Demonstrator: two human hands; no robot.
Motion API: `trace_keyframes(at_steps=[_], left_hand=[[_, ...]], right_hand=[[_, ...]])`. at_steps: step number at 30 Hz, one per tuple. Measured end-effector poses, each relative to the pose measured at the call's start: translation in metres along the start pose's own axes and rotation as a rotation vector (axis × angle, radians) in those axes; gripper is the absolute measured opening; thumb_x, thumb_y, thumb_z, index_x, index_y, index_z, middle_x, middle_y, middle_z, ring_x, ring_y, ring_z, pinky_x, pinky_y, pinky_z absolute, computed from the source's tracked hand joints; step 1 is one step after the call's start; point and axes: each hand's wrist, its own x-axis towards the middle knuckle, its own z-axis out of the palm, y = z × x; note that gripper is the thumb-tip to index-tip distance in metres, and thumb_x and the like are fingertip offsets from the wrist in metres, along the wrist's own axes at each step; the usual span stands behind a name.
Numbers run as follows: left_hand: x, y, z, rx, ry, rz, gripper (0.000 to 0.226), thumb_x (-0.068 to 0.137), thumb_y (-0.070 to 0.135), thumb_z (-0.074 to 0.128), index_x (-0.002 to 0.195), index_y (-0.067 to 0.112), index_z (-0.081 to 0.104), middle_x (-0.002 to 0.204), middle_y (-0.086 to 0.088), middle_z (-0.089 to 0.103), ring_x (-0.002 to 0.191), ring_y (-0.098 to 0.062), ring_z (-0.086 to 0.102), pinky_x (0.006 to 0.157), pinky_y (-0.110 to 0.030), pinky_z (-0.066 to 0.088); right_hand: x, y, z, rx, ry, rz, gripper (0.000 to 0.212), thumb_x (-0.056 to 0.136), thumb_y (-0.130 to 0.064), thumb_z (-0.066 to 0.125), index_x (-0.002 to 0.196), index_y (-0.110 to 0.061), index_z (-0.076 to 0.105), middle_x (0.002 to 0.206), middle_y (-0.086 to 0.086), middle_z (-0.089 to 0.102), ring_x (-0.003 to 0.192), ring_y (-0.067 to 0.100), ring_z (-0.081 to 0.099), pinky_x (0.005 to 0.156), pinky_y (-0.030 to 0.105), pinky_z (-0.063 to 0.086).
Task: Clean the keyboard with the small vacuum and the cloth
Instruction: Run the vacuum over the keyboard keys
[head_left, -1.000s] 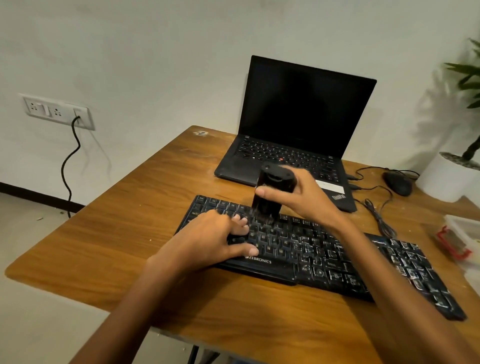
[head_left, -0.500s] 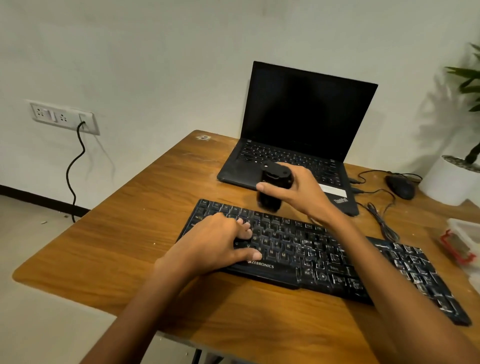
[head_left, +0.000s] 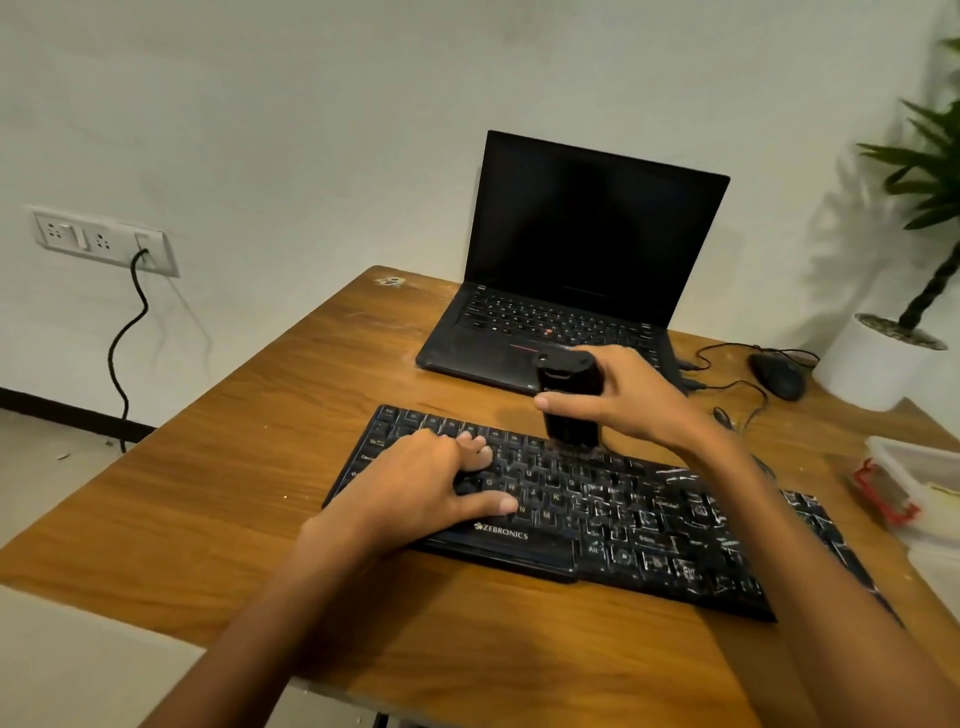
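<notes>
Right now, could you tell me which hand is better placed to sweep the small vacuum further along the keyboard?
The right hand: it grips the small vacuum upright, nozzle down at the upper key rows of the keyboard. The left hand rests on the left keys, holding nothing.

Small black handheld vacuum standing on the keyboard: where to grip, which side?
Grip the small black cylindrical vacuum round its mid-body, from the right. It stands upright, nozzle down on the black Zebronics keyboard, leaving its round wall free. The right hand holds it so, thumb across the front; the left hand rests on the keys to its left.
</notes>
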Motion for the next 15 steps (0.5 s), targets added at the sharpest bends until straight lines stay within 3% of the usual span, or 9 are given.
trace_keyframes(at_steps=[3, 6, 12, 15], left_hand=[[-0.001, 0.001, -0.001, 0.017, -0.006, -0.011, 0.073, 0.08, 0.065, 0.045, 0.137, 0.021, 0.041, 0.147, 0.004, 0.034, 0.133, -0.009, 0.034, 0.11, -0.029, 0.025], [-0.002, 0.002, -0.002, -0.005, -0.022, -0.018, 0.084, 0.072, 0.076, 0.035, 0.133, 0.02, 0.048, 0.141, -0.001, 0.044, 0.129, -0.014, 0.043, 0.108, -0.034, 0.033], [-0.001, -0.002, 0.001, -0.05, -0.009, -0.014, 0.071, 0.08, 0.063, 0.049, 0.137, 0.021, 0.041, 0.146, 0.006, 0.033, 0.133, -0.006, 0.033, 0.111, -0.028, 0.024], [-0.001, -0.004, 0.001, -0.051, 0.0, 0.002, 0.072, 0.079, 0.063, 0.049, 0.137, 0.02, 0.041, 0.146, 0.006, 0.033, 0.133, -0.005, 0.033, 0.112, -0.028, 0.025]], right_hand=[[0.022, -0.025, 0.022, 0.096, 0.056, -0.097, 0.02, 0.075, -0.037, 0.071, 0.089, -0.032, 0.057, 0.082, -0.015, 0.061, 0.081, 0.0, 0.057, 0.07, 0.014, 0.042], [0.032, -0.033, 0.048, 0.115, -0.015, -0.156, 0.017, 0.077, -0.036, 0.07, 0.079, -0.036, 0.054, 0.073, -0.015, 0.057, 0.068, -0.002, 0.053, 0.061, 0.01, 0.039], [0.001, 0.01, 0.001, 0.026, -0.105, 0.049, 0.016, 0.078, -0.033, 0.068, 0.086, -0.027, 0.056, 0.084, -0.01, 0.061, 0.08, 0.004, 0.06, 0.064, 0.012, 0.045], [0.006, 0.005, -0.01, -0.008, -0.055, 0.007, 0.017, 0.076, -0.034, 0.07, 0.083, -0.024, 0.058, 0.079, -0.009, 0.061, 0.076, 0.007, 0.06, 0.063, 0.01, 0.044]])
